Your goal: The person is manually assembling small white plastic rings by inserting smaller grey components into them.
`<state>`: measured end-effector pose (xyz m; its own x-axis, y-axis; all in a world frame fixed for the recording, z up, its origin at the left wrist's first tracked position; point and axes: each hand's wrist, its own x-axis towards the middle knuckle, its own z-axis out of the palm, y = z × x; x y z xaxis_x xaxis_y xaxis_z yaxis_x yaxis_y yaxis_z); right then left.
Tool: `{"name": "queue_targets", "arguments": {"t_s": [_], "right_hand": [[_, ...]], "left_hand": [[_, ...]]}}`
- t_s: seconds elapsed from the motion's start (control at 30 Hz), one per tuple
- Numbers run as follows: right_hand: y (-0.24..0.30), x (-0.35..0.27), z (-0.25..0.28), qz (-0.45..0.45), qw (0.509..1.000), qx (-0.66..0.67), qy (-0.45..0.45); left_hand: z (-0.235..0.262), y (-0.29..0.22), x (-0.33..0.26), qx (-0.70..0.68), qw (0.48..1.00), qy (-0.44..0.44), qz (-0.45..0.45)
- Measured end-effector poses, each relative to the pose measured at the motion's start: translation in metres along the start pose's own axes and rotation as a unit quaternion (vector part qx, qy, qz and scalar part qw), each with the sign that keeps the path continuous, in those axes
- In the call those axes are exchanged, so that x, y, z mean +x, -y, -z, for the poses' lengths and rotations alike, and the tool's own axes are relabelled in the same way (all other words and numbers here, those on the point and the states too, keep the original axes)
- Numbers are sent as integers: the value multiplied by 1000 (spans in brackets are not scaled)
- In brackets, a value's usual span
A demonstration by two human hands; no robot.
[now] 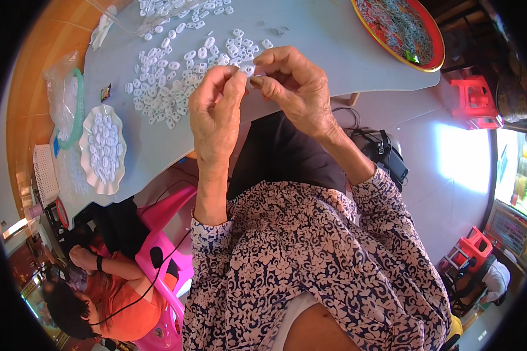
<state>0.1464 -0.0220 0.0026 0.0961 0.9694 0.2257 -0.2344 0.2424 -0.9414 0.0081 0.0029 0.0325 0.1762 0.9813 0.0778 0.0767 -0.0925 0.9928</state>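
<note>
Over the front edge of the blue-grey table (pixel 310 35), both hands meet at a small white plastic piece (pixel 247 70). Its near end is pinched between the thumb and forefinger of my left hand (pixel 218 114). From the right, my right hand (pixel 298 90) closes its thumb and forefinger at the piece's other side; whatever is between those fingertips is too small to make out. Just beyond my left hand lies a loose spread of white oval pieces with holes (pixel 164 88), some flat and some domed. More of them lie at the table's far side.
A scalloped white dish (pixel 102 185) of white ovals stands at the left, near a clear plastic bag (pixel 61 88). A red round tray (pixel 434 35) of small metal parts sits at the far right. A person in orange (pixel 137 310) sits at lower left; red stools (pixel 474 96) stand rightward.
</note>
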Motion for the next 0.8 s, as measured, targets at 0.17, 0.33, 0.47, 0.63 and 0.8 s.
{"name": "queue_targets", "arguments": {"t_s": [0.17, 0.33, 0.47, 0.63, 0.8], "right_hand": [[0, -1, -2, 0, 1000, -2, 2], [3, 3, 4, -31, 999, -7, 31], [6, 2, 3, -30, 998, -17, 54], [0, 1, 6, -13, 996, -32, 88], [-2, 0, 7, -47, 992, -52, 102]], "left_hand": [[2, -6, -2, 71, 997, 24, -34], [3, 1, -1, 118, 990, 43, -71], [3, 4, -5, 102, 993, 21, -58], [7, 5, -5, 100, 993, 22, -56], [5, 7, -5, 95, 993, 2, -73]]}}
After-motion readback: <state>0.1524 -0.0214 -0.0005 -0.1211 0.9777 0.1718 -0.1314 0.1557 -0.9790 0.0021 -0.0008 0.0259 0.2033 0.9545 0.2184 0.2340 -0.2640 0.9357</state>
